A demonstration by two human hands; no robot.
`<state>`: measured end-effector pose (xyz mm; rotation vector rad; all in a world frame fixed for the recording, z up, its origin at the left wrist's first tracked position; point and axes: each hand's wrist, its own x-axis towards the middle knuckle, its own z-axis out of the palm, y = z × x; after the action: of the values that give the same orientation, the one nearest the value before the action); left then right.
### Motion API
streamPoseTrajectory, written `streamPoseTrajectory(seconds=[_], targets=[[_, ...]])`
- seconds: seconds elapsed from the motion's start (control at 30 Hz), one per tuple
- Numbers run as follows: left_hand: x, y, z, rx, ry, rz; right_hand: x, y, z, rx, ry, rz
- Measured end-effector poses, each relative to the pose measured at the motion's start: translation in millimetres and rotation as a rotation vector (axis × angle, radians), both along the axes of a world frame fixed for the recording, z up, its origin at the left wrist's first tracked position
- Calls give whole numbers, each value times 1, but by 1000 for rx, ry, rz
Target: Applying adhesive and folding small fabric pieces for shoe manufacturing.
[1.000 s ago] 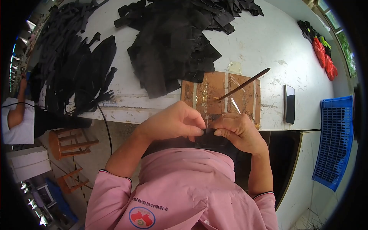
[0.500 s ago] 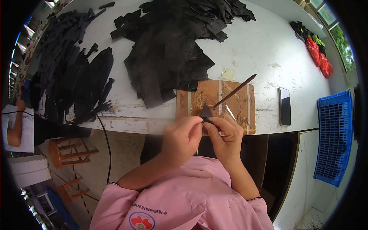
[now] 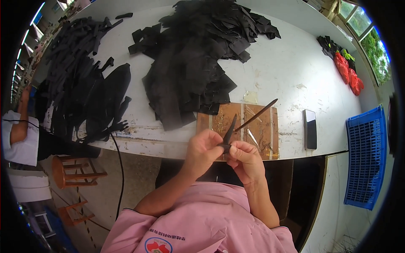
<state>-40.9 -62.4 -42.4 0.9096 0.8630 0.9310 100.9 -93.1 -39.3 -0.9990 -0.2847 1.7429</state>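
Between my two hands is a small black fabric piece (image 3: 229, 133), its narrow pointed part standing up toward the table. My left hand (image 3: 204, 151) pinches its lower end from the left, and my right hand (image 3: 246, 157) pinches it from the right with thumb and finger. Both hands are at the front edge of the table, just before a brown taped board (image 3: 270, 126). A thin dark brown stick (image 3: 258, 114) lies slanted over that board, its lower end near the fabric. Beyond the board spreads a large pile of black fabric pieces (image 3: 190, 71).
At the left lie narrow black strips (image 3: 69, 50) and dark glove-like pieces (image 3: 105, 101). A phone (image 3: 310, 130) rests to the right, beside a blue plastic crate (image 3: 365, 158). Red bags (image 3: 348, 74) sit at the far right. A wooden stool (image 3: 78, 172) and another person's arm (image 3: 19, 126) are at left.
Both hands have turned the fabric piece, which now shows as a longer, narrower point. My left hand has opened from a tighter curl, and the view has shifted slightly.
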Motion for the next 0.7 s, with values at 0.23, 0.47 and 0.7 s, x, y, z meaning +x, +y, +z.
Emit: streamPoseTrajectory(seconds=[0.23, 0.47, 0.7], targets=[[14, 0, -5, 210, 200, 279, -6, 4, -6, 84, 129, 24], [-5, -2, 13, -463, -827, -198, -1, -1, 3, 175, 86, 67], [3, -4, 32, 92, -183, -135, 9, 4, 10, 692, -430, -58]])
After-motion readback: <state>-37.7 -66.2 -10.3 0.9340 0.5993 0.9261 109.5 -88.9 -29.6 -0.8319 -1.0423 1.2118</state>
